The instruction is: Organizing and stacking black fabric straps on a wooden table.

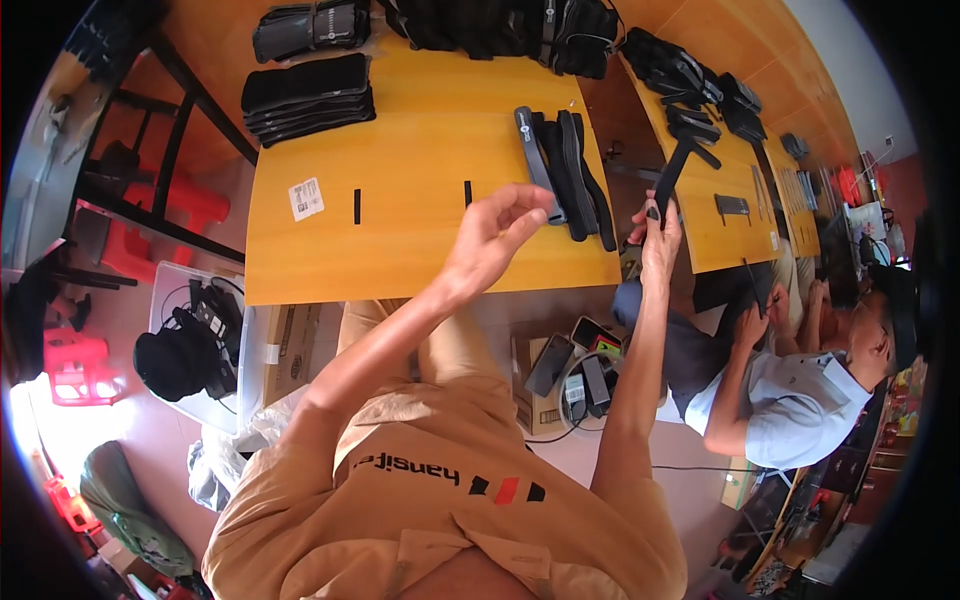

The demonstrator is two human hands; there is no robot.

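Note:
My right hand [660, 235] is raised just past the right edge of the wooden table [410, 255]. It is closed on a long black strap [673, 175] that points up and away from me. My left hand [497, 235] hovers over the table's near right part. Its fingers are curled, with the thumb tip close to the fingertips; anything between them is too small to make out. Just beyond its fingertips lies a row of black and grey padded straps [572, 170]. Two short black strips [357, 206] and a white label [306, 199] lie farther left.
Folded black pieces are stacked [308, 98] at the far left, with more bundles [470, 25] along the back. A co-worker [785, 400] sits right at another table [715, 240]. Below are a white bin [255, 340], a box of devices [540, 385] and red stools [190, 215].

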